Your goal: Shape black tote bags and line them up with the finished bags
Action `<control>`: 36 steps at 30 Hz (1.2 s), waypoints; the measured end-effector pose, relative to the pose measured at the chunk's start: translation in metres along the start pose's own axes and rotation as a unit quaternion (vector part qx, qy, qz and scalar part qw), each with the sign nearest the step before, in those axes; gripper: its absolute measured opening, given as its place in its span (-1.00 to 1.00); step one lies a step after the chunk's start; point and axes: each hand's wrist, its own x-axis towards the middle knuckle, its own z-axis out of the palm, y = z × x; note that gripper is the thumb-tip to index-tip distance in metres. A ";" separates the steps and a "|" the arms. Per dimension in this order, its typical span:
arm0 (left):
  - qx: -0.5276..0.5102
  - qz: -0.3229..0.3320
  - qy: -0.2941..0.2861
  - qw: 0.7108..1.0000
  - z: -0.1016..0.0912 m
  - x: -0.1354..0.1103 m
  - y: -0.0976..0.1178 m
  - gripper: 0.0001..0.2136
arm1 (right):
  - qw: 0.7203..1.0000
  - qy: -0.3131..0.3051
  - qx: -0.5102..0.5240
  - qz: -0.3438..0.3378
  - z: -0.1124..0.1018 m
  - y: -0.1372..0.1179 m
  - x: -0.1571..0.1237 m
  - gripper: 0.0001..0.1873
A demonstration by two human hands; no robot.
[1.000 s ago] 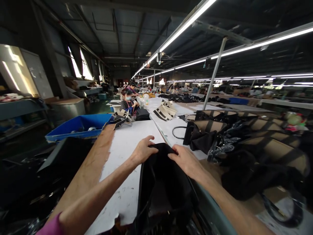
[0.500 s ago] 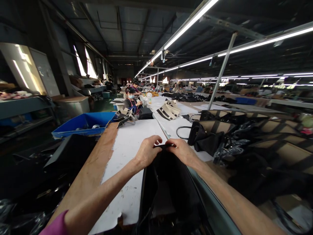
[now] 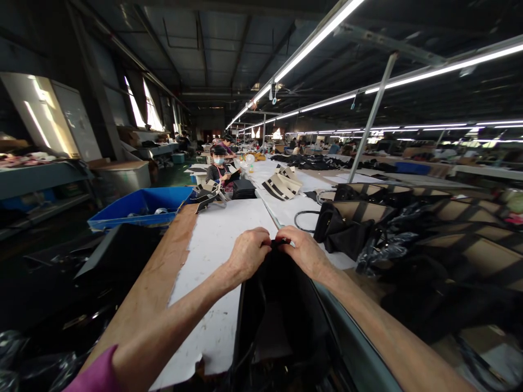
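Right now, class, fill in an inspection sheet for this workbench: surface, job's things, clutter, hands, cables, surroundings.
Surface: table under a white sheet, torn at the near edge.
Job's things: black bag between the forearms.
Clutter: piled tan-and-black bags to the right; striped pieces farther on.
Hands: left hand and right hand pinch the bag's far edge.
Cables: nothing seen.
Surroundings: blue bin on the left; a person at the table beyond; tube lights overhead.

Worktable [image 3: 161, 277] with white sheet [image 3: 218, 237], black bag [image 3: 288, 296]
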 end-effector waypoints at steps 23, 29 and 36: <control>0.050 0.016 -0.014 0.999 -0.003 0.000 0.001 -0.88 | 0.997 -0.027 -0.075 0.020 0.002 -0.002 0.007 -0.84; 0.127 -0.004 -0.056 0.990 -0.007 0.002 0.010 -0.81 | 0.996 -0.036 -0.075 0.031 0.000 -0.005 0.007 -0.82; 0.132 -0.013 -0.046 0.990 -0.005 0.003 0.008 -0.82 | 0.996 -0.025 -0.082 0.035 0.000 -0.009 0.006 -0.85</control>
